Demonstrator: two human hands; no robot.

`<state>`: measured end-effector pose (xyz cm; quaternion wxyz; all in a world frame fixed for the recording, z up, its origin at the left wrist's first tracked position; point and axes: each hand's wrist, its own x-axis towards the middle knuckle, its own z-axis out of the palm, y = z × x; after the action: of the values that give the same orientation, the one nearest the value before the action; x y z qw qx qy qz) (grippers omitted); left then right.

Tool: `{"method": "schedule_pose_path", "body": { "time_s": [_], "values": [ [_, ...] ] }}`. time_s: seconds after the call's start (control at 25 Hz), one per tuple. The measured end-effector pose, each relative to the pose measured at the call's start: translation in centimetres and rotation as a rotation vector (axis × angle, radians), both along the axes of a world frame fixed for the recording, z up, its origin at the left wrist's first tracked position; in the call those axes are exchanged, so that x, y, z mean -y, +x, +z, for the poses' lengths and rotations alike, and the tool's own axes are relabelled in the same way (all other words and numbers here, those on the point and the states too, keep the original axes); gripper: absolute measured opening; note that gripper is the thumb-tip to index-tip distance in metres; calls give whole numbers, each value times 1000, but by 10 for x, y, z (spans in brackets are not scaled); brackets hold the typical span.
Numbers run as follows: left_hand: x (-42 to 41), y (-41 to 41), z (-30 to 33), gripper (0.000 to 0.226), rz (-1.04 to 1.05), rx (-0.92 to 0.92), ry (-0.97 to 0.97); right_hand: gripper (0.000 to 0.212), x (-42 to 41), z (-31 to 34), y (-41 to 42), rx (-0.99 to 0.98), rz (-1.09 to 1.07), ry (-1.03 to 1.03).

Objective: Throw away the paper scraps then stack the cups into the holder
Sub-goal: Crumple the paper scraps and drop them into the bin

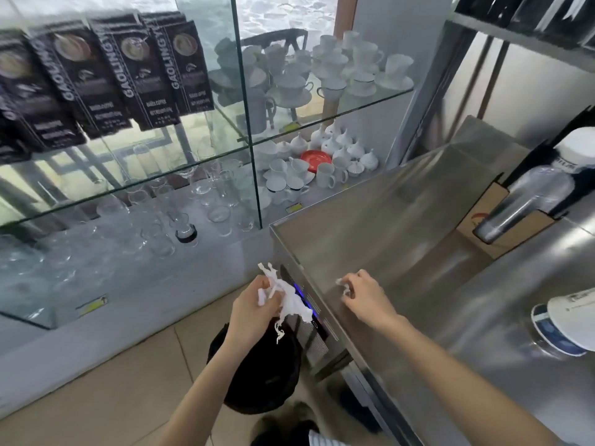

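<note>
Left hand (254,304): fingers closed around a bunch of torn white paper scraps (283,297), held above the round black-lined waste bin (260,371) on the tiled floor. Right hand (363,294): fingertips pinching one small white paper scrap (342,282) over the brushed stainless steel counter (402,220). Stacked white paper cups (560,326): lying on the counter's right.

White torn paper scraps (283,297), bunched, dangling.

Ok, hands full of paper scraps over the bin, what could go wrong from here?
1. The bundle of scraps in the left hand trails loose strips; some may miss the black bin and land on the floor.
2. The right hand pinches only a tiny scrap over the steel counter; it could slip out.
</note>
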<state>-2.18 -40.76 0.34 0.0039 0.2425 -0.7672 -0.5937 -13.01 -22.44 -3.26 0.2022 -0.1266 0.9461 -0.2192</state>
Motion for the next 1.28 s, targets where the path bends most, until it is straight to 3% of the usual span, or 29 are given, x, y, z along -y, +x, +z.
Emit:
{"method": "schedule_pose_path", "body": {
  "time_s": [0.24,0.44,0.56,0.64,0.76,0.96,1.28],
  "values": [
    [2,10,-6,23,74,-1,-8,16,3,-5,-5,-57,-6,3],
    [13,17,-11,23,141,18,2,11,22,9,-1,-64,-23,-206],
    [23,23,-19,11,215,62,4,11,44,16,10,-27,-21,-332],
    [33,28,-30,12,230,102,-74,11,60,11,21,27,9,-369],
    [48,38,-52,13,246,159,-168,10,85,-10,38,105,67,-356],
    [61,45,-90,19,268,227,-133,12,112,-48,52,156,159,-273],
    [69,45,-184,13,248,324,-177,15,142,-146,53,241,135,-166]
  ]
}}
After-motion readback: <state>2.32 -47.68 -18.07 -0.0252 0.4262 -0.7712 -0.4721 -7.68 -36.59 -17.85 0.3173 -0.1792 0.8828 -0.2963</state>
